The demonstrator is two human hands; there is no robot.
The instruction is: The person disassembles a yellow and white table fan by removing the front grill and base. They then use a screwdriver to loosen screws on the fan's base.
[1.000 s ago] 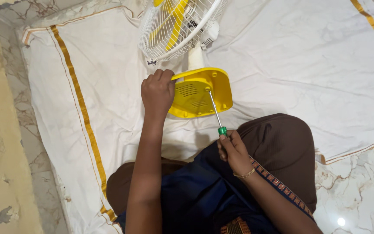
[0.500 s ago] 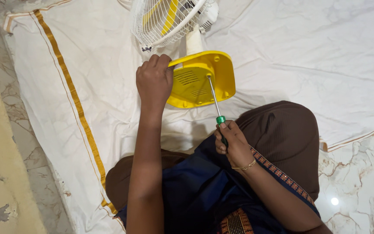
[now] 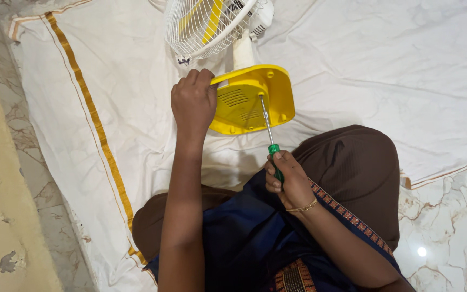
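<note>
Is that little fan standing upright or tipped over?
Tipped over. The fan lies on the white cloth, its yellow base turned underside up toward the person.

Fan base [image 3: 247, 100] lies on the sheet [image 3: 379, 70], between both hands.

The left hand [image 3: 193, 103] is gripping the left edge of a yellow fan base [image 3: 249, 100], which is lying tipped on a white cloth [image 3: 109, 81] with its underside facing the camera. The right hand [image 3: 287, 181] is holding the green handle of a screwdriver [image 3: 268, 135], whose shaft is reaching up onto the base. A white fan grille [image 3: 206, 24] is lying at the far edge.
</note>
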